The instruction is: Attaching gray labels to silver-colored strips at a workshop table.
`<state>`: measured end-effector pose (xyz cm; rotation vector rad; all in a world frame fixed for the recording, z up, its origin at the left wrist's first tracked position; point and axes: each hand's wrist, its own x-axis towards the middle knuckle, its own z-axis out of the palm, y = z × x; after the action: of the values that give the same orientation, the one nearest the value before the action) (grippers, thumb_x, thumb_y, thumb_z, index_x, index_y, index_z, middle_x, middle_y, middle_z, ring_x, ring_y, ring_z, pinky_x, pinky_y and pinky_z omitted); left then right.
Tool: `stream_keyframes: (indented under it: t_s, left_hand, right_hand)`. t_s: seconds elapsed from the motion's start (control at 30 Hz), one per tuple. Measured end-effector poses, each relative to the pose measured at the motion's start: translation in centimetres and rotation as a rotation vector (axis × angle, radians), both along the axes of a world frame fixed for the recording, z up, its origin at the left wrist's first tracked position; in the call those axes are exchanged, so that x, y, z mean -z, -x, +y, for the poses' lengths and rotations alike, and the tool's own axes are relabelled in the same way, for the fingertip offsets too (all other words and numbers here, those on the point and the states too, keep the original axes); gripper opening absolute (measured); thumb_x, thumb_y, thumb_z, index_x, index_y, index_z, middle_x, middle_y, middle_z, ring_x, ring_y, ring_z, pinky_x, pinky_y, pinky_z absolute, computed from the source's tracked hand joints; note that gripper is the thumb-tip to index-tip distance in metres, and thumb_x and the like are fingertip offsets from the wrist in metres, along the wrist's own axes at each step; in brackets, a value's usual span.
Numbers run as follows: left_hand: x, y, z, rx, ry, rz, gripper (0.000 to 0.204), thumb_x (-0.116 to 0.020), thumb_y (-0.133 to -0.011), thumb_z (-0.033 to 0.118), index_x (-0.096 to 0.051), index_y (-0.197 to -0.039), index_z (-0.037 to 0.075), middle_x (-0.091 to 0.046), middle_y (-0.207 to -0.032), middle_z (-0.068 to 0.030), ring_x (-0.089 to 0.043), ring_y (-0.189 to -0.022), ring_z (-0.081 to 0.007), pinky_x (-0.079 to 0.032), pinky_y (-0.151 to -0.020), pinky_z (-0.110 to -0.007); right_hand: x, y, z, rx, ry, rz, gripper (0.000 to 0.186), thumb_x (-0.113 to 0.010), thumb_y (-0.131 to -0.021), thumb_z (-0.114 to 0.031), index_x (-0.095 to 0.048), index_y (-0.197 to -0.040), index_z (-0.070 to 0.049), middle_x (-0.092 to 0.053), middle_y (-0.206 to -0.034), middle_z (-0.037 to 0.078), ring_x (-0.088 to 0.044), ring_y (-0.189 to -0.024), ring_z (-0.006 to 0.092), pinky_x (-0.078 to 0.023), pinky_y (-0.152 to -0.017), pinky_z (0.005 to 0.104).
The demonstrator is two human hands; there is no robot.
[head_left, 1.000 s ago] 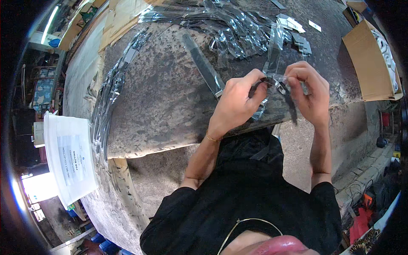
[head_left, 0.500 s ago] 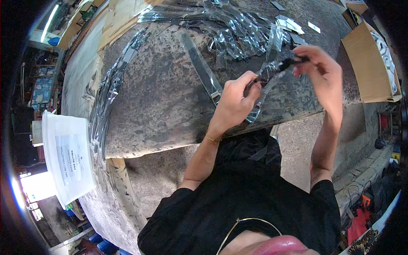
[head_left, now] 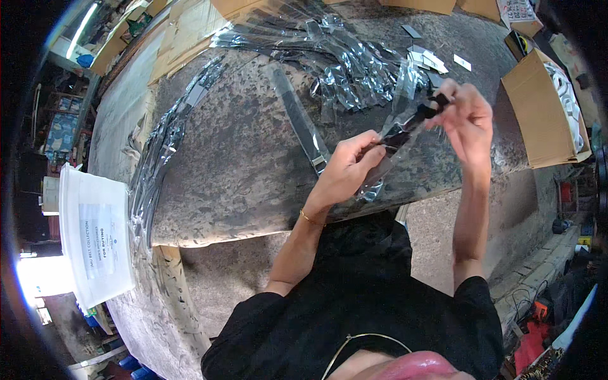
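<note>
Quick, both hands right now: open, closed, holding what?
Left hand: closed, pinching the lower end of a clear plastic sleeve with a dark strap inside.
Right hand: closed, pinching the dark strap at its upper end.

A white labelled bag [head_left: 95, 240] lies far left; open brown cardboard box [head_left: 544, 120] stands right.

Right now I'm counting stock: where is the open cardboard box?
Head view, far right: the cardboard box sits at the table edge, just beyond the right hand.
</note>
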<state>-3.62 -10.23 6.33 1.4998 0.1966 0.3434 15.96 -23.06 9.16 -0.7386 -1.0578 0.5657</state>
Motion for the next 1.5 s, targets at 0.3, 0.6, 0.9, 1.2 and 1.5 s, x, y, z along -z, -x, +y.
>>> stream_keyframes:
  t_s: [0.3, 0.6, 0.9, 1.2, 1.5]
  left_hand:
    - [1.6, -0.2, 0.4, -0.084, 0.034, -0.062, 0.013, -0.052, -0.093, 0.011, -0.051, -0.088, -0.001, -0.047, -0.071, 0.0025, -0.038, -0.067, -0.0041, -0.034, -0.056, -0.024]
    - [1.7, -0.5, -0.8, -0.196, -0.123, -0.105, 0.015, -0.052, -0.091, 0.009, -0.055, -0.101, -0.003, -0.052, -0.068, -0.0048, -0.043, -0.065, -0.0058, -0.038, -0.057, -0.025]
    - [0.6, -0.5, -0.6, -0.255, -0.087, -0.077, 0.018, -0.053, -0.094, 0.01, -0.054, -0.106, -0.002, -0.055, -0.07, -0.0058, -0.046, -0.065, -0.0056, -0.039, -0.058, -0.024]
    - [-0.2, -0.5, -0.4, -0.039, -0.1, -0.054, 0.011, -0.055, -0.093, 0.006, -0.057, -0.099, -0.003, -0.064, -0.081, -0.0039, -0.061, -0.076, -0.0098, -0.049, -0.071, -0.025]
    - [-1.0, -1.2, 1.7, -0.163, -0.359, -0.062, 0.023, -0.064, -0.089, 0.01, -0.058, -0.106, -0.004, -0.062, -0.074, -0.0039, -0.052, -0.07, -0.0055, -0.044, -0.064, -0.024]
  right_hand:
    - [2.1, 2.8, 1.4, -0.007, 0.703, 0.056, 0.05, -0.056, -0.094, -0.038, -0.046, -0.128, -0.003, -0.058, -0.109, 0.007, -0.059, -0.094, 0.0163, -0.054, -0.073, 0.0297]
    - [4.1, 3.4, 2.4, -0.07, 0.491, 0.526, 0.053, -0.058, -0.093, -0.026, -0.037, -0.135, -0.002, -0.063, -0.108, 0.014, -0.066, -0.088, 0.0156, -0.056, -0.064, 0.0213]
    - [0.2, 4.0, 2.6, 0.066, 0.389, 0.111, 0.05, -0.071, -0.084, -0.017, -0.05, -0.124, 0.005, -0.067, -0.1, 0.015, -0.067, -0.091, 0.0226, -0.055, -0.082, 0.0329]
    - [-7.3, 0.9, 5.4, 0.265, 0.122, 0.024, 0.022, -0.053, -0.096, -0.012, -0.06, -0.104, 0.007, -0.066, -0.089, 0.013, -0.067, -0.08, 0.0218, -0.054, -0.075, 0.0309]
    - [-15.9, -0.6, 7.8, 0.578, 0.014, -0.636, 0.022, -0.052, -0.098, -0.016, -0.061, -0.112, -0.002, -0.069, -0.086, 0.006, -0.065, -0.081, 0.0091, -0.05, -0.07, 0.021]
